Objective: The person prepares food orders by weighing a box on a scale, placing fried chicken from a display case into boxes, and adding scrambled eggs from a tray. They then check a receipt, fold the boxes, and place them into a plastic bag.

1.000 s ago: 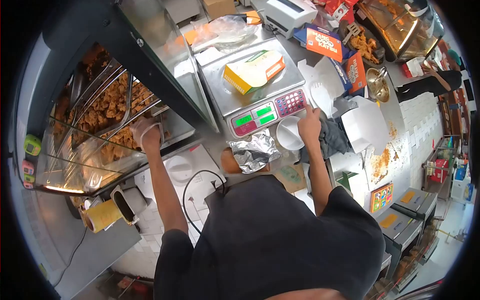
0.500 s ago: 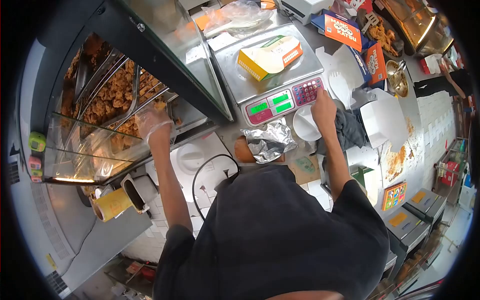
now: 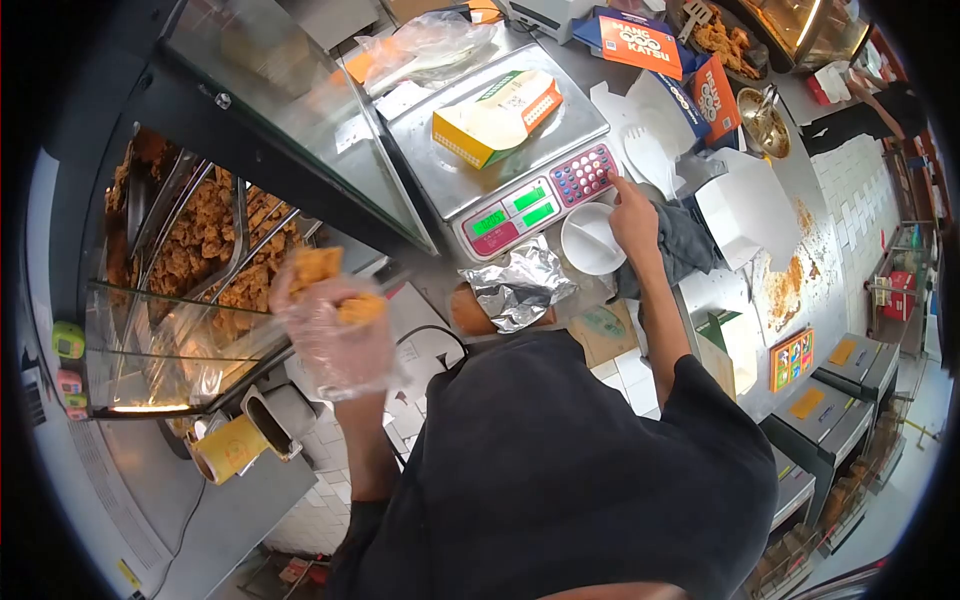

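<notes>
On steel worktop [image 3: 600, 85], just ahead of right hand [image 3: 633, 214]: weighing scale [image 3: 505, 150], green readouts lit, open yellow box [image 3: 495, 118] resting on its pan. Right hand mostly curled, one finger stretched onto scale's keypad [image 3: 583, 174]. Just beside that hand, nearer the body: white round lid [image 3: 592, 239], grey cloth [image 3: 685, 240] under the wrist, crumpled foil bundle [image 3: 517, 287] further in. Beyond the hand: white spork [image 3: 648, 158], flat white cartons [image 3: 740, 215], printed orange and blue boxes [image 3: 640, 40]. Left hand [image 3: 330, 320], in clear plastic glove, closed around fried chicken piece [image 3: 325, 280], raised in front of glass warming cabinet [image 3: 200, 250] full of fried pieces. Below left hand: yellow roll [image 3: 228, 448]. White tiled counter front beneath; far off to the right, another person's sleeve [image 3: 860, 115] at a second display case.
</notes>
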A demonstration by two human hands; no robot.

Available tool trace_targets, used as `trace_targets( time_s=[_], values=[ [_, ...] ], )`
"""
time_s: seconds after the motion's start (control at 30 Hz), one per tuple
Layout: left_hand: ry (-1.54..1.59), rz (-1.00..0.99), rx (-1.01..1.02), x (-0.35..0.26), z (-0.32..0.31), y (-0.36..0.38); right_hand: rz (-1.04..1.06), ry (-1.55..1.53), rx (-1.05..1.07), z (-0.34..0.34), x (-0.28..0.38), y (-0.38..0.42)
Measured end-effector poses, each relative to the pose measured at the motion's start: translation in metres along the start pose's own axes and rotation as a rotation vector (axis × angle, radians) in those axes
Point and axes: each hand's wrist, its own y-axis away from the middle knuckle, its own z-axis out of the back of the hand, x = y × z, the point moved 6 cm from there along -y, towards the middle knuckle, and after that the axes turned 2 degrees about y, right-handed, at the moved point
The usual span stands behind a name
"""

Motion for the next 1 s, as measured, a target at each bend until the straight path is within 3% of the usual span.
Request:
trace_targets(
  time_s=[0.03, 0.1, 0.13, 0.23, 0.3, 0.37, 0.4, 0.47, 0.57, 0.6, 0.67, 0.73, 0.8, 0.87, 0.93, 1.0],
  values=[
    [0.162, -0.012, 0.053, -0.011, -0.007, 0.001, 0.005, -0.002, 0.001, 0.000, -0.001, 0.000],
    [0.044, -0.320, 0.224, -0.059, -0.012, -0.020, 0.005, -0.009, -0.009, -0.002, -0.004, 0.002],
    [0.036, -0.313, 0.224, -0.066, -0.023, -0.028, 0.012, -0.012, -0.001, -0.004, -0.003, 0.002],
    [0.419, -0.221, 0.275, -0.078, -0.079, -0.063, 0.147, 0.181, -0.115, -0.006, 0.003, 0.000],
    [0.184, -0.486, 0.180, -0.081, -0.140, -0.099, 0.144, 0.197, -0.091, -0.008, 0.005, 0.000],
    [-0.173, -0.559, 0.457, -0.043, -0.265, -0.135, 0.091, 0.169, -0.016, -0.001, 0.010, 0.002],
    [-0.174, -0.564, 0.447, -0.055, -0.260, -0.136, 0.094, 0.171, -0.026, -0.001, 0.010, 0.001],
    [-0.103, -0.030, 0.632, -0.051, -0.251, -0.138, 0.107, 0.136, -0.080, 0.000, 0.011, 0.002],
    [-0.324, 0.005, 0.783, -0.004, -0.302, -0.114, 0.062, 0.081, -0.078, -0.001, 0.004, 0.003],
    [-0.328, -0.002, 0.783, -0.004, -0.302, -0.110, 0.053, 0.038, -0.088, 0.000, 0.003, 0.002],
    [-0.294, 0.259, 0.689, 0.001, -0.274, -0.101, 0.015, 0.016, -0.067, 0.001, 0.006, -0.001],
    [-0.208, 0.329, 0.739, -0.011, -0.236, -0.099, -0.018, 0.000, -0.038, 0.004, 0.008, 0.000],
    [-0.359, 0.174, 0.611, -0.026, -0.196, -0.101, -0.079, -0.002, 0.047, 0.004, 0.007, 0.000],
    [-0.492, -0.095, 0.664, -0.019, -0.174, -0.095, -0.080, 0.017, 0.051, 0.005, 0.008, 0.000],
    [-0.015, -0.071, 0.314, -0.028, -0.103, -0.068, -0.077, 0.031, 0.061, 0.005, 0.014, 0.002],
    [0.151, -0.185, 0.516, -0.031, -0.062, -0.032, -0.015, -0.030, -0.024, 0.014, 0.031, -0.002]
  ],
)
